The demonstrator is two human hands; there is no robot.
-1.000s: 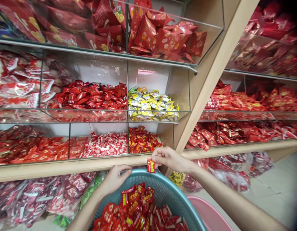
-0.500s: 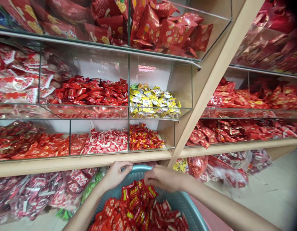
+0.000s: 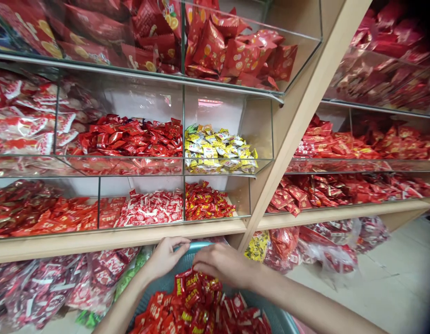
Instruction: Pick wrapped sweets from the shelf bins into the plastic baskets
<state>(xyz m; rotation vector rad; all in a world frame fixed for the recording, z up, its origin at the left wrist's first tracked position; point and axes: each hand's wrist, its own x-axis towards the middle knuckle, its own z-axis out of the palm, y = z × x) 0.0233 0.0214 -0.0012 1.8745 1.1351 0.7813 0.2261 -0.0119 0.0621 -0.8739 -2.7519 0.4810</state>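
A teal plastic basket [image 3: 282, 320] stands below the shelves, holding many small wrapped candies. My left hand [image 3: 170, 256] is closed over the basket's far rim, thumb and fingers around the edge. My right hand [image 3: 223, 262] is inside the rim at the right, fingers curled together and pointing down toward the red candies with yellow print [image 3: 194, 290]. Its fingertips are at the top of that pile; whether a candy is between them is hidden. Plain red packets [image 3: 152, 313] and red-and-white candies [image 3: 240, 308] lie around the pile.
Clear-fronted shelf bins hold red-and-white candies [image 3: 150, 206], red-and-yellow candies [image 3: 208, 202] and yellow-white candies [image 3: 218, 150]. A wooden ledge [image 3: 113, 239] runs just beyond the basket. Plastic bags of candy [image 3: 37, 287] lie on the floor under it, with more bags [image 3: 326, 246] at right.
My right hand has moved left, closer to my left hand, over the candy pile. My left hand stays on the rim. The view has shifted slightly.
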